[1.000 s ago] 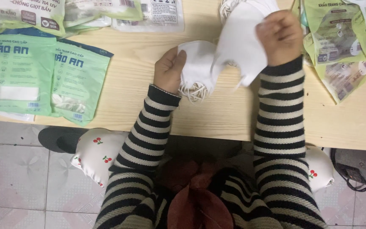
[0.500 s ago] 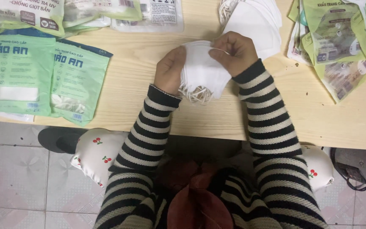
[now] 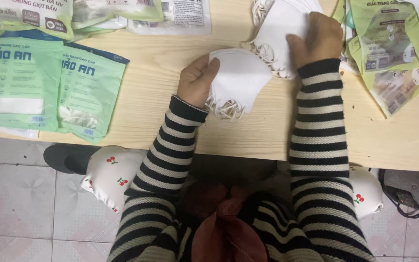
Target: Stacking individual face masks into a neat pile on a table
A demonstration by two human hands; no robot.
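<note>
Nearest, at 6 o'clock, striped sleeves (image 3: 166,160) rise from the lap over a grey tiled floor (image 3: 15,208), with a white cushion (image 3: 107,177) printed with cherries under the seat. Above, on the pale wooden table (image 3: 248,136), the left hand (image 3: 197,80) is closed on the edge of a small stack of white face masks (image 3: 238,80), ear loops hanging at its lower side. At 1 o'clock from it the right hand (image 3: 318,39) rests, fingers curled, on a larger heap of masks (image 3: 280,29); whether it pinches one I cannot tell. The hands are apart. Judging by this, some masks are gathered and many remain loose. At 9 o'clock lie filled green packets (image 3: 49,82); at 3 o'clock flat green pouches (image 3: 389,53), seemingly empty.
</note>
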